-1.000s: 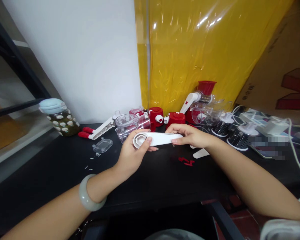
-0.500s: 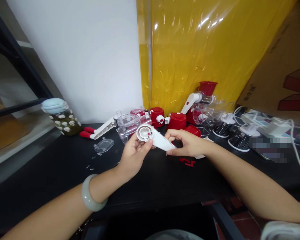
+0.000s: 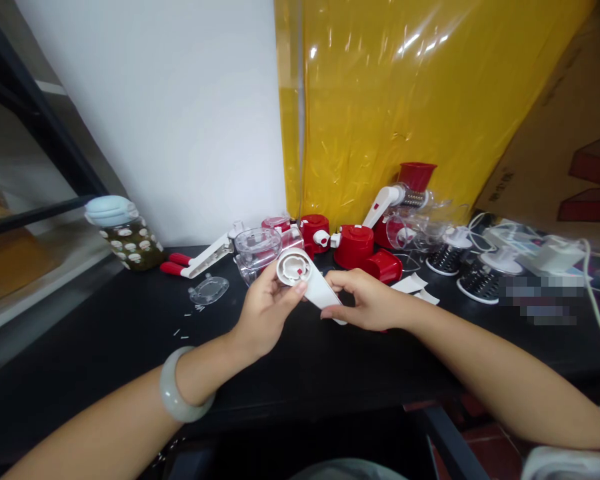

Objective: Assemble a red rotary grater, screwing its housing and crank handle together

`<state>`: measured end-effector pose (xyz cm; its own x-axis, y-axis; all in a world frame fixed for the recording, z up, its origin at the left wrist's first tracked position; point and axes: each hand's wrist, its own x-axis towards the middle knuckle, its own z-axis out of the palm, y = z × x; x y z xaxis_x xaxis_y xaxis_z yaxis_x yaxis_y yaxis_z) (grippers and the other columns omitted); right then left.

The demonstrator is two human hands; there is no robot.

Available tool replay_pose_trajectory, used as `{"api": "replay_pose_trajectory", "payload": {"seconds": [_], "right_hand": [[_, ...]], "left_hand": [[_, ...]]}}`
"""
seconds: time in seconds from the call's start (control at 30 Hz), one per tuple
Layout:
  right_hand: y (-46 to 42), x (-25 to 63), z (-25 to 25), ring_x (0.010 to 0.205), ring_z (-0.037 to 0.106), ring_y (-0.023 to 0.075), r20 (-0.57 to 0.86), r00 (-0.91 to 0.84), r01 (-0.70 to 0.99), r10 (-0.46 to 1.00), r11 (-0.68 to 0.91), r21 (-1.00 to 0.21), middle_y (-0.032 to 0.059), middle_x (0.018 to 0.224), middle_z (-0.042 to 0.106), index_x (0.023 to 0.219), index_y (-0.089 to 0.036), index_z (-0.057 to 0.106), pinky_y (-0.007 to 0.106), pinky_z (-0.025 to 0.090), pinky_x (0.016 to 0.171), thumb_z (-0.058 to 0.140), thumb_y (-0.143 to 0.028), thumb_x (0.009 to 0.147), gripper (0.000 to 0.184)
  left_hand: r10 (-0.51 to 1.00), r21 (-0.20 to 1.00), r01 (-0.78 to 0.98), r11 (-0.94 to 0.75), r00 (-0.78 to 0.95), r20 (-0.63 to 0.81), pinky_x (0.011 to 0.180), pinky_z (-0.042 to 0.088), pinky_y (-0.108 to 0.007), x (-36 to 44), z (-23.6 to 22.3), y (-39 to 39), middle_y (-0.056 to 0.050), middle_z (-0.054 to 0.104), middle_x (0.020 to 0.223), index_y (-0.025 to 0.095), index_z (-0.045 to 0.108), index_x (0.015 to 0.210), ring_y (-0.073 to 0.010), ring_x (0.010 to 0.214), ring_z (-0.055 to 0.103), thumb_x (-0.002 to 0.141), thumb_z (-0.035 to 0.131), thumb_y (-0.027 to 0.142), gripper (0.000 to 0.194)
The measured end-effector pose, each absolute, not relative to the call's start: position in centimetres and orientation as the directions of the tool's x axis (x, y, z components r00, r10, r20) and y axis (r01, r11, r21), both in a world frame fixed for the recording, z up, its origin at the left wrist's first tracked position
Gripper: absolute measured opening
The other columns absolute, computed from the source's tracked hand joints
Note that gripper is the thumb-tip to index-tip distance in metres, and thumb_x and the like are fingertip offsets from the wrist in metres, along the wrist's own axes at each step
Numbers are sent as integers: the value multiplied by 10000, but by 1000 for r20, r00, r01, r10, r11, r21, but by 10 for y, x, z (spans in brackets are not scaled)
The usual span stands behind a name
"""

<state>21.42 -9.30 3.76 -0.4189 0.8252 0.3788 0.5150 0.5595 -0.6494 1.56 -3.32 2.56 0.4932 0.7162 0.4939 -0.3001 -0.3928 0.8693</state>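
Above the black table both hands grip a white plastic crank handle [image 3: 321, 293]. Its round socket end, with a small red piece inside, faces up at the left, and its narrow end slants down to the right. My left hand [image 3: 267, 307] pinches the round end, thumb on the near rim. My right hand [image 3: 363, 300] holds the narrow end between thumb and fingers. Behind my left hand stand clear plastic housings [image 3: 255, 250]. Just behind my right hand lies a red plastic funnel [image 3: 384, 265], with white flat handle covers [image 3: 411, 284] beside it.
At the left are a bottle with a pale blue lid [image 3: 125, 233], a red-and-white handle [image 3: 200, 259], a clear disc [image 3: 209, 291] and small white pins. Red bases [image 3: 354, 245] and an assembled grater [image 3: 415, 179] stand at the back. Grating drums [image 3: 487, 277] and a white cable [image 3: 597, 320] lie right.
The crank handle has swung from nearly level to a steep slant, its narrow end lowered toward me. My right hand moved down and left with it, uncovering the red funnel and white covers.
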Motion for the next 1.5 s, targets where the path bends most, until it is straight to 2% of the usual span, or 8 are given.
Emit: {"api": "replay_pose_trajectory", "payload": {"seconds": [0.17, 0.27, 0.37, 0.53, 0.97, 1.23, 1.37, 1.5], "right_hand": [[-95, 208, 36, 682, 578, 114, 386, -437, 428, 812, 566, -705, 4, 779, 616, 869, -157, 566, 232, 458, 621, 690, -359, 834, 240], [-94, 204, 31, 783, 627, 144, 384, -424, 333, 820, 536, -776, 31, 861, 639, 918, -151, 580, 265, 509, 712, 680, -342, 842, 228], [-90, 200, 24, 806, 641, 152, 386, -401, 288, 831, 515, -808, 29, 872, 644, 966, -154, 590, 291, 531, 762, 694, -326, 826, 245], [-86, 197, 17, 797, 656, 158, 377, -352, 291, 857, 483, -826, 30, 861, 684, 901, -160, 608, 321, 539, 818, 730, -319, 785, 232], [-93, 194, 23, 801, 672, 162, 449, -388, 320, 805, 574, -753, 30, 831, 688, 899, -158, 604, 274, 534, 752, 687, -302, 837, 178], [-88, 192, 16, 804, 661, 165, 397, -319, 289, 861, 487, -824, 35, 838, 691, 885, -152, 612, 307, 535, 789, 725, -318, 794, 220], [-86, 193, 12, 856, 670, 171, 360, -350, 229, 865, 451, -863, 45, 917, 708, 1016, -150, 597, 314, 540, 795, 757, -299, 756, 340], [-87, 194, 14, 767, 663, 150, 299, -356, 277, 885, 405, -871, 46, 894, 715, 980, -150, 595, 289, 533, 718, 719, -323, 800, 279]], "left_hand": [[700, 832, -286, -475, 450, 555, 742, 551, -260, 14, 23, -30, -51, 703, 1000, 184, 604, 1133, -182, 868, 668, 832, 695, 380, 370], [660, 814, -262, -517, 483, 575, 849, 544, -284, 14, 20, -29, -60, 712, 1053, 188, 609, 1146, -195, 948, 676, 819, 721, 324, 371], [674, 863, -248, -441, 543, 501, 908, 543, -310, 17, 19, -33, -76, 725, 1094, 178, 616, 1142, -203, 985, 693, 829, 717, 278, 343], [731, 917, -290, -275, 556, 396, 848, 587, -321, 20, 25, -40, -96, 756, 1046, 144, 641, 1053, -220, 945, 724, 830, 714, 281, 272], [757, 924, -290, -250, 536, 373, 688, 623, -296, 20, 32, -43, -92, 774, 973, 145, 644, 994, -242, 850, 750, 763, 773, 282, 298], [781, 925, -286, -248, 506, 366, 777, 614, -282, 22, 30, -37, -85, 777, 975, 147, 642, 996, -220, 868, 749, 721, 808, 259, 340], [816, 931, -262, -253, 460, 351, 771, 622, -323, 22, 28, -34, -122, 773, 991, 125, 635, 1014, -247, 875, 749, 743, 789, 339, 377], [824, 931, -279, -235, 451, 343, 858, 606, -382, 24, 27, -34, -142, 758, 1053, 124, 623, 1043, -275, 953, 735, 734, 790, 392, 442]]}}
